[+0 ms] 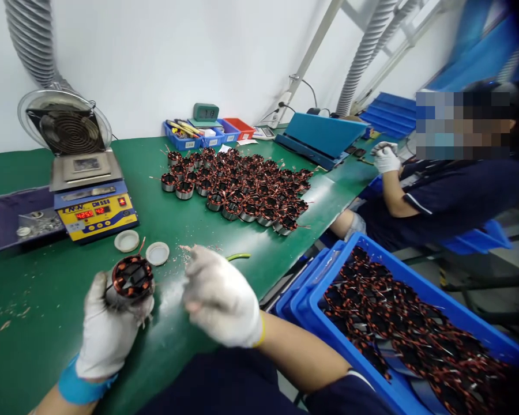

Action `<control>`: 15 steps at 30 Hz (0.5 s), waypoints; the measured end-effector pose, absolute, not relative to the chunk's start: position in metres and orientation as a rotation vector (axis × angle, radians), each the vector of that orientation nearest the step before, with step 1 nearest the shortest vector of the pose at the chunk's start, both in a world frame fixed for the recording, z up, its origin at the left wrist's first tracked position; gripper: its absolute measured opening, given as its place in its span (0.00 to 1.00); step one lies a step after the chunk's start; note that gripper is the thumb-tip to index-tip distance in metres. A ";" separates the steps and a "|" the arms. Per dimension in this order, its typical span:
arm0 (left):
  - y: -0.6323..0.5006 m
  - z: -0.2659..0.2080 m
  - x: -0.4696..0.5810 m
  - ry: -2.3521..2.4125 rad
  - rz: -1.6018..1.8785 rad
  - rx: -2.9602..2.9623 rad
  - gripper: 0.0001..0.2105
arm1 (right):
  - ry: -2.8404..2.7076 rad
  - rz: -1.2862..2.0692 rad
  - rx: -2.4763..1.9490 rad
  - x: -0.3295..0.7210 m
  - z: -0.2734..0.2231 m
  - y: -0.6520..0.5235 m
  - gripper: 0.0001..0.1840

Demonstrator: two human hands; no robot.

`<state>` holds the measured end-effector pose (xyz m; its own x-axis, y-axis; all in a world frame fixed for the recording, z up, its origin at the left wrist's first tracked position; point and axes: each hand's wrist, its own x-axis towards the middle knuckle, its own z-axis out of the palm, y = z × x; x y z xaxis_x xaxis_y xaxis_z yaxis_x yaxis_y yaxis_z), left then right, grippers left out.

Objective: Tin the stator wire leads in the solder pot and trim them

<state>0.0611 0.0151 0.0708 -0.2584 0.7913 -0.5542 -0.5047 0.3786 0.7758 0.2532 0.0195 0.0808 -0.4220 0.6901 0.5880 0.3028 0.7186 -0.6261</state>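
Dk sleeve; stator rnd, blk w/ copper.

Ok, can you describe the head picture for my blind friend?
A gloved left hand holds a copper-wound ring at a green table; the gloved right hand is blurred nearby. Similar rings cluster behind, and more lie in a blue crate.

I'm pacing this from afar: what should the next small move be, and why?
Probably bring the right hand across to the wound part and take hold of its upright wire. The left hand holds the part, that wire sticks up by its rim, and the right hand is clear of both, though blur hides whether it grips anything.
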 end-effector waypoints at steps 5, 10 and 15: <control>0.011 0.069 0.057 1.258 1.396 0.281 0.16 | -1.500 1.562 -1.042 0.246 0.080 0.060 0.20; 0.009 0.070 0.058 1.182 1.380 0.609 0.16 | -1.451 1.675 -0.859 0.231 0.082 0.066 0.11; 0.013 0.086 0.054 1.252 1.023 0.089 0.15 | -1.438 1.153 -0.625 0.231 0.079 0.058 0.11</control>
<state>0.0541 0.0130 0.0858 -0.0454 0.6752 -0.7362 -0.5864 0.5786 0.5668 0.2311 0.0578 0.0792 -0.2259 0.8753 0.4276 -0.2267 0.3797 -0.8969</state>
